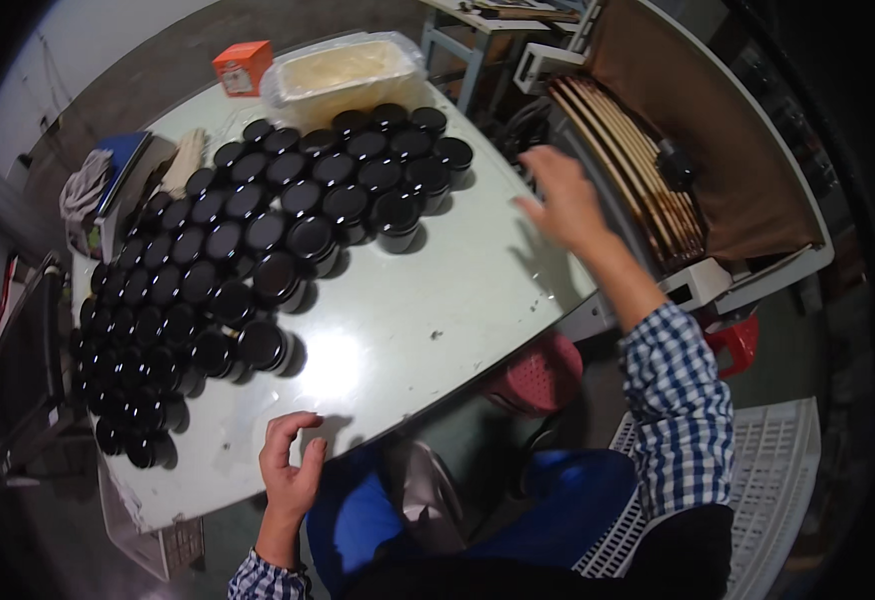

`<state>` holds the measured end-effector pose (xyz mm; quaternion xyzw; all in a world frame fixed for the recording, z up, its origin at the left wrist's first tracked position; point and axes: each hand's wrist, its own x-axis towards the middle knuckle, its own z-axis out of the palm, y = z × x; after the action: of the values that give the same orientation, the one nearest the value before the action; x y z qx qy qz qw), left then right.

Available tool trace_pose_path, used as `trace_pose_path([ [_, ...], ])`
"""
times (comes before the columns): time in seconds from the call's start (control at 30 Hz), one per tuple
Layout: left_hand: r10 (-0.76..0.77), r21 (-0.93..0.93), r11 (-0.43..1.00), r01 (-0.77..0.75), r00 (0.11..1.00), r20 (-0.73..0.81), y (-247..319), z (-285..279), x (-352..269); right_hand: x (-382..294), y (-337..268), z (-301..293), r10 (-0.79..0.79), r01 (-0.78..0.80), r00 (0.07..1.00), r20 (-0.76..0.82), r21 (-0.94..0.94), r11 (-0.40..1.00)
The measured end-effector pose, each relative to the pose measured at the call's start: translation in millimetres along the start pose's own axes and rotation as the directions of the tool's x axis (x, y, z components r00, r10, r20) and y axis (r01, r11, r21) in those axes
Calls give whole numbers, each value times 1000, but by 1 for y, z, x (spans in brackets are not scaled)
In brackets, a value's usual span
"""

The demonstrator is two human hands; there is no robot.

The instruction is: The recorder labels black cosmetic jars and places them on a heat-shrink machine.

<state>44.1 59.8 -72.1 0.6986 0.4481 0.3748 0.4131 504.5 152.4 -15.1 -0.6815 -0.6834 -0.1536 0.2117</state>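
Note:
My left hand (291,465) hovers at the front edge of the white table (407,315), thumb and fingers curled apart with nothing between them. Over the table's right edge is my right hand (557,195), also bare, its fingers spread from the thumb. Many jars with glossy black lids (265,231) stand upright, packed close together across the left and back of the table. The jar closest to my left hand's side (265,346) stands at the group's front edge. Another jar (396,219) stands at its right edge, apart from my right hand.
At the back are a plastic-lined tub (344,71) and an orange box (242,69). Right of the table, an open machine holds a row of rods (625,165). A red stool (539,375) sits under the table edge; a white plastic crate (767,465) stands at my right.

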Motion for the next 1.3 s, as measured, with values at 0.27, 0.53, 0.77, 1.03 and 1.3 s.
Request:
trace_pose_path([
  [0.27,24,260,965,34,976,-216,-22,-60,-41,-18,-139,65,78,-111,929,362,71,991],
  [0.53,110,623,779,73,962,-250,-68,-72,-7,-94,-173,45,-85,40,961,263,169,985],
  [0.77,-180,645,714,270,962,-204,-62,-65,21,-130,-206,26,-169,96,956,241,288,953],
  [1.03,-210,491,819,296,952,-223,-67,-71,25,-139,-213,18,-132,19,944,301,353,935],
  [1.3,-70,398,890,223,929,-364,-59,-80,26,-143,-216,20,-92,6,976,197,401,916],
])
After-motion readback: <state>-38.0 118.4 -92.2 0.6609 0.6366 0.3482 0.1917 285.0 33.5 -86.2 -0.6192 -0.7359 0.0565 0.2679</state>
